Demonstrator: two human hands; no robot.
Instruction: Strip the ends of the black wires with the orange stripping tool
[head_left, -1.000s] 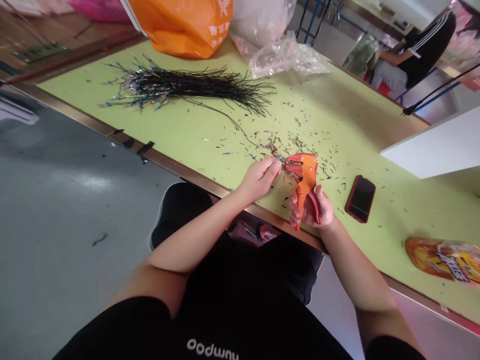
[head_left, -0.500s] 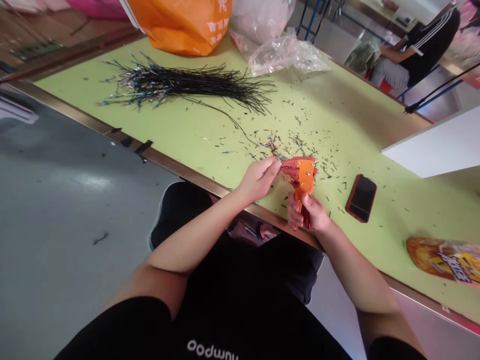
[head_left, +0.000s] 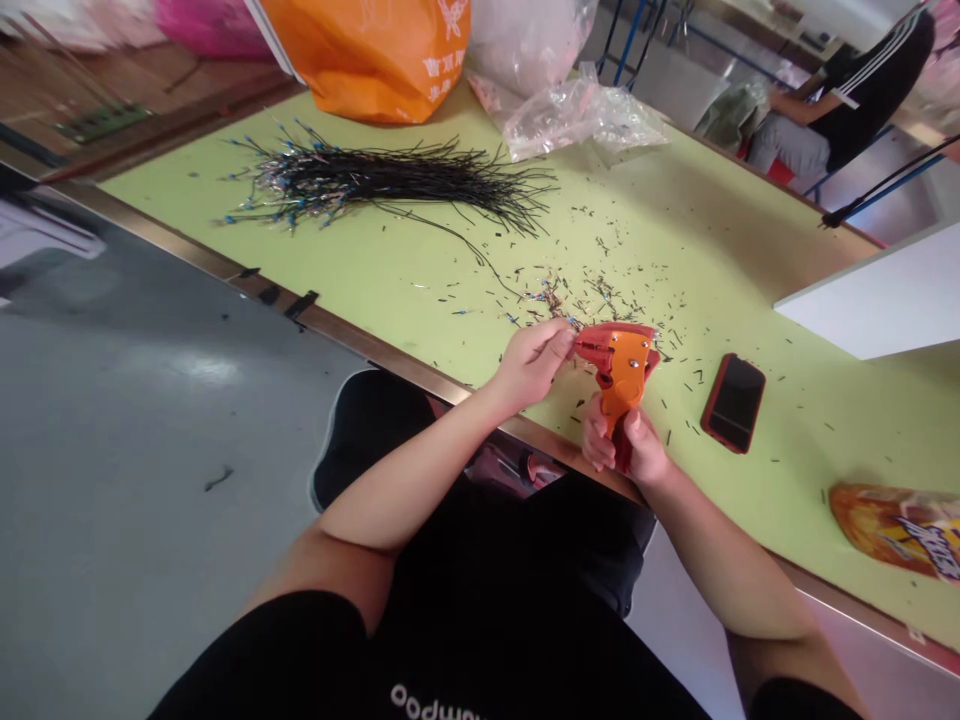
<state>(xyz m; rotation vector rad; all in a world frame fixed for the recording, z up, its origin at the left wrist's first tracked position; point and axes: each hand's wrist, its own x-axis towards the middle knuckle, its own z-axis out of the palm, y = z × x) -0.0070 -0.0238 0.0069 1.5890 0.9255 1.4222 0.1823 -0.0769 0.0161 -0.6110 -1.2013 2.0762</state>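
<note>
My right hand [head_left: 630, 447] is wrapped round the handles of an orange and red wire stripper [head_left: 628, 368], held above the front edge of the table. The tool's red jaws point left. My left hand [head_left: 534, 365] is closed in a pinch, its fingertips right at the jaws; what they hold is too small to make out. Just beyond both hands lie many short black clippings and blue-tipped bits [head_left: 551, 298]. A bundle of black wires [head_left: 405, 180] with blue ends lies farther back on the table. One loose black wire [head_left: 469, 243] trails from it towards the clippings.
A phone [head_left: 733, 403] in a red case lies right of the stripper. A bottle [head_left: 892, 525] lies at the far right. An orange bag [head_left: 375, 60] and clear plastic bags [head_left: 577, 115] stand behind the wires. A white panel [head_left: 870, 290] juts in. Another person [head_left: 847, 110] sits beyond.
The whole view has shifted slightly. The stripper's red rear part sticks out further from its orange body. My left hand stays pinched at the jaws.
</note>
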